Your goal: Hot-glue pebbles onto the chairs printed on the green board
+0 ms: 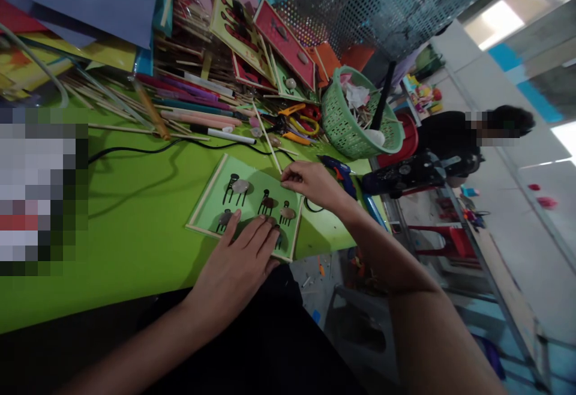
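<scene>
A green card (pixel 213 203) with drawn black animal figures and glued-on stones, such as a pale stone (pixel 240 187), lies on the table near its front edge. Thin wooden strips run along its left, lower and right edges. My left hand (pixel 238 257) rests flat over the card's lower part, fingers stretched out, covering some of the figures. At the card's upper right corner, my right hand (pixel 312 183) pinches the end of a thin wooden stick (pixel 269 138), which slants away up and to the left. The fingertips hide the stick's near end.
Behind the card lie scissors (pixel 303 125), a white marker (pixel 225 135) and several sticks. A green basket (pixel 335 122) holds scraps, beside a blue glue gun (pixel 339 173). Finished-looking stone pictures (pixel 288 44) lean at the back. A black cable (pixel 135 149) crosses the table. Another person (pixel 450 137) sits at right.
</scene>
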`<action>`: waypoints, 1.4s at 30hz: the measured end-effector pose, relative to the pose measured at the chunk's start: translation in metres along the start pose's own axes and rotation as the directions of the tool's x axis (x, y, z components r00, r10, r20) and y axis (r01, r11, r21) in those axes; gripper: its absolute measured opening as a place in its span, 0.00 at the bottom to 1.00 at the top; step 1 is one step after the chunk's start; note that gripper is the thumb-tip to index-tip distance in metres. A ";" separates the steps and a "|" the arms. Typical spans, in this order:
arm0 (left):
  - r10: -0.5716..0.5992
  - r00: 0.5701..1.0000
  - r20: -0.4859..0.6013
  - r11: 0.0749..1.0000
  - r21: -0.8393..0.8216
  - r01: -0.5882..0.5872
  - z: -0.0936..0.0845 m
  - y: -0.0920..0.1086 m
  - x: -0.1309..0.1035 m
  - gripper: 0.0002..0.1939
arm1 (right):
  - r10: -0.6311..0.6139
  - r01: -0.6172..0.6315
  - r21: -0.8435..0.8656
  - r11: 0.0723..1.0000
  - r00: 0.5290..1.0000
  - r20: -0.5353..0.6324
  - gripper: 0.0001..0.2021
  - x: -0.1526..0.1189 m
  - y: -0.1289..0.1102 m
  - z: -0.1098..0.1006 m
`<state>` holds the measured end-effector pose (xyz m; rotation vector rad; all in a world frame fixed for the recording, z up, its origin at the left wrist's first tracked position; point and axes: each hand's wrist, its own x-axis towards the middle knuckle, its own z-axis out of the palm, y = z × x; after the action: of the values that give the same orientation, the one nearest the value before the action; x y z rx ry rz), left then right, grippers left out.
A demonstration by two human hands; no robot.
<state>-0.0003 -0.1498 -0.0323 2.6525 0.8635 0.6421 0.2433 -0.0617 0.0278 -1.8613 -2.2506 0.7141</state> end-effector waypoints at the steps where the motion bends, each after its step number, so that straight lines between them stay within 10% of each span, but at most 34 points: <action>1: 0.004 1.000 0.000 1.000 0.008 -0.004 0.000 0.000 0.000 0.19 | 0.000 0.000 -0.026 1.000 1.000 -0.004 0.02 0.000 -0.001 0.001; 18: -0.001 1.000 0.008 1.000 0.022 0.001 0.001 0.000 0.000 0.19 | 0.017 -0.017 -0.007 1.000 1.000 -0.020 0.01 0.001 -0.004 0.000; 31: -0.010 1.000 0.021 1.000 0.002 0.010 -0.001 0.000 0.002 0.20 | -0.068 0.091 -0.584 0.806 0.996 0.061 0.10 0.000 -0.032 0.012; 42: -0.012 1.000 0.002 1.000 0.000 0.012 0.001 0.000 0.001 0.19 | -0.037 -0.006 -0.324 0.946 0.991 -0.126 0.05 -0.004 -0.009 0.017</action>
<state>0.0009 -0.1499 -0.0328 2.6453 0.8790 0.6368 0.2299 -0.0711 0.0178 -1.9550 -2.4094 0.2174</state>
